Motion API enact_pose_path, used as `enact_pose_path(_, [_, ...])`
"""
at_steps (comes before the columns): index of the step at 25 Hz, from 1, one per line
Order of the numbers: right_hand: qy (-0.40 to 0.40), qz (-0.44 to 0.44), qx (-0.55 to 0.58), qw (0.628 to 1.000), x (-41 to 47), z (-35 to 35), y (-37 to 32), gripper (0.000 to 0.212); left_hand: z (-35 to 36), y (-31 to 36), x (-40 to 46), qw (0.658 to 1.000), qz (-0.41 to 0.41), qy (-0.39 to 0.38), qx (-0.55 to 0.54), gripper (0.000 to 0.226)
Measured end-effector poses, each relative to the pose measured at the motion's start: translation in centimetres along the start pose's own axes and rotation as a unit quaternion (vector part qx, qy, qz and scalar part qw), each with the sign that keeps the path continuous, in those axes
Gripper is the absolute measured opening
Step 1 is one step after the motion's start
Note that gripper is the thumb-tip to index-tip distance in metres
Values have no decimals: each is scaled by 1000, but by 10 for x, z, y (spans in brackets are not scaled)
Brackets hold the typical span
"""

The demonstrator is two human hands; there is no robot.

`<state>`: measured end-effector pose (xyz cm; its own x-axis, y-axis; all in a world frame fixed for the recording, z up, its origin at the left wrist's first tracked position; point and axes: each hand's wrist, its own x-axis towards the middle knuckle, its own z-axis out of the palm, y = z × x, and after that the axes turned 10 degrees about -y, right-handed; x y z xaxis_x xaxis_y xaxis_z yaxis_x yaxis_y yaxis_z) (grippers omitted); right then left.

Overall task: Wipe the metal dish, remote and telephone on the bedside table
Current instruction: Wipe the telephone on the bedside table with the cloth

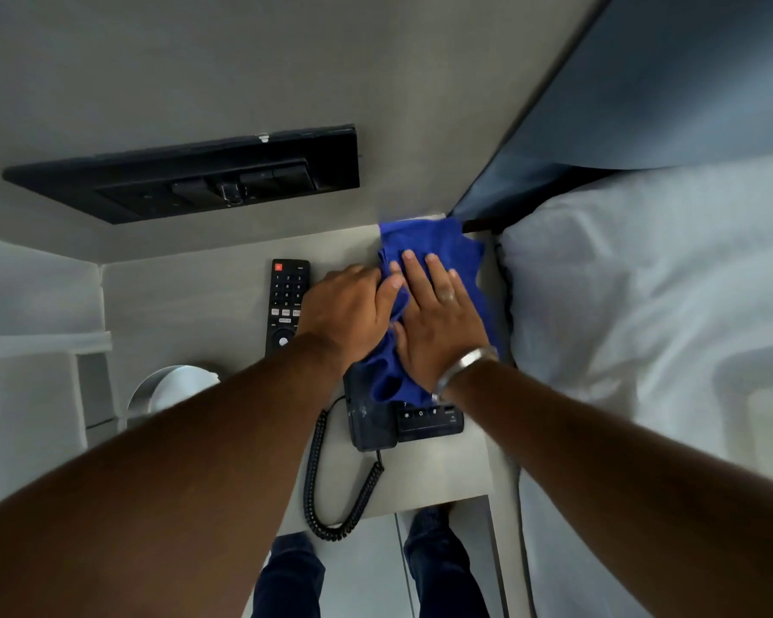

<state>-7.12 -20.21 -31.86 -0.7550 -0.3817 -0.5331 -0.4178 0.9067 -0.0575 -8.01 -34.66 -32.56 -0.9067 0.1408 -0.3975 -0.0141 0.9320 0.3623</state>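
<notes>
A blue cloth [442, 243] lies spread over the upper part of the black telephone [371, 421] on the bedside table [188, 296]. My right hand [438, 323] presses flat on the cloth, fingers spread. My left hand [353, 305] grips the cloth's left edge beside it. Only the phone's lower keys and handset end show, with its coiled cord [318, 483] trailing toward the front edge. The black remote [286, 305] lies just left of my left hand. The round metal dish [175, 385] sits at the front left, partly hidden by my left forearm.
A black switch and socket panel [206, 180] is on the wall behind the table. The bed with white linen [643, 305] and a dark headboard [643, 104] borders the table's right side. My legs [367, 573] stand at the table's front edge.
</notes>
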Motion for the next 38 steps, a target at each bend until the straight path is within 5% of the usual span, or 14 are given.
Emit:
enact_pose_path(9, [-46,-50,38,997,-151,134,-39,85,4,-2,3,1000,21,3,-5,73])
enact_pose_path(14, [17,233,223,946,-151,116,-35,81,4,-5,5,999,46,2,-6,76])
enact_pose_path(19, [139,136,239,951,-115,86,-28,43,5,-5,4,999,46,8,-3,67])
enact_pose_path(23, [148,223,438,858,-114,100,-15,52,7,-6,4,999,44,19,-6,67])
enact_pose_path(29, [303,152,372,864,-108,89,-17,25,11,-5,4,999,39,27,-16,69])
enact_pose_path(33, [287,44,259,921,-86,78,-30,18,9,-5,4,999,40,33,-15,64])
enact_pose_path(38, [250,1,195,949,-83,79,-32,18,9,-5,4,998,46,30,-21,70])
